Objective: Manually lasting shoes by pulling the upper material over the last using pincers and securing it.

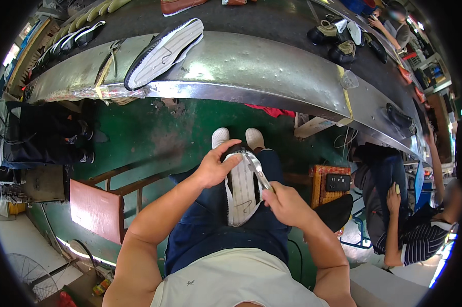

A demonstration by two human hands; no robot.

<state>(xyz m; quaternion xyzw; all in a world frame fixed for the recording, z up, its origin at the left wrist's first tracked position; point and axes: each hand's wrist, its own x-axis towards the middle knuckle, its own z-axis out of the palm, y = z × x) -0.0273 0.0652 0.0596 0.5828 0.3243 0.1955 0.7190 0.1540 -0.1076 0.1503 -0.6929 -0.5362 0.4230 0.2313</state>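
Observation:
A shoe [243, 192] lies bottom up across my lap, its pale, lined underside facing me and a dark edge around it. My left hand [215, 168] is closed on its far end, with the thumb pressed near the rim. In my right hand [286, 203] is a silvery metal hand tool [262, 180], gripped at the shoe's right side. The tool's far end meets the shoe's edge close to my left thumb; its jaws are too small to make out. Another shoe [164, 53], similar and also bottom up, rests on the metal-edged bench [251, 64] ahead.
Pincers [112, 59] lie at the bench's left, near a row of shoes [69, 41]. More dark shoes [343, 43] sit at the right. A wooden stool [98, 207] stands left of me. A phone [338, 182] lies on a woven seat at right. Co-workers sit on both sides.

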